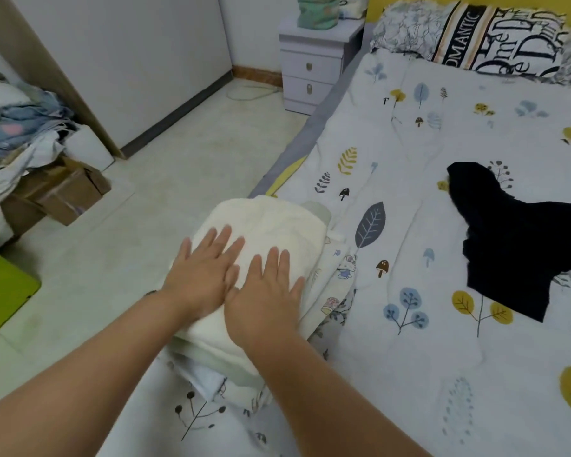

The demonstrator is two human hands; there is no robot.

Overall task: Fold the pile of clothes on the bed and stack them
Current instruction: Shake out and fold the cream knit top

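Hands: two bare hands. The left hand point(200, 278) and the right hand point(266, 291) lie flat side by side, fingers straight and spread, pressing down on the top of the stack.

Top cloth: one cream cloth point(277, 222), soft and fluffy like a towel, folded into a puffy rounded square.

Stack: the folded stack point(330, 285) sits at the near left edge of the bed. Under the cream cloth there is a pale green layer, then thin white layers with small cartoon prints. How many layers there are cannot be told.

Dark cloth: one black piece of clothing point(521, 245), smooth and floppy, lies unfolded and crumpled on the bed, well apart from the stack, on the right.

Bed: one bed point(426, 159) with a white cover, soft and a bit wrinkled, printed with blue and yellow leaves, trees and small mushrooms.

Pillows: two pillows at the head. One point(505, 41) has big black letters and stripes, one point(406, 28) has grey flower drawings.

Nightstand: one small pale boxy nightstand point(314, 67) with two drawers, just beside the bed. A green bag point(317, 9) sits on top.

Floor: smooth pale tiles point(185, 153).

Boxes: brown cardboard boxes point(63, 192) on the left, with a messy heap of cloth point(17, 127) on top.
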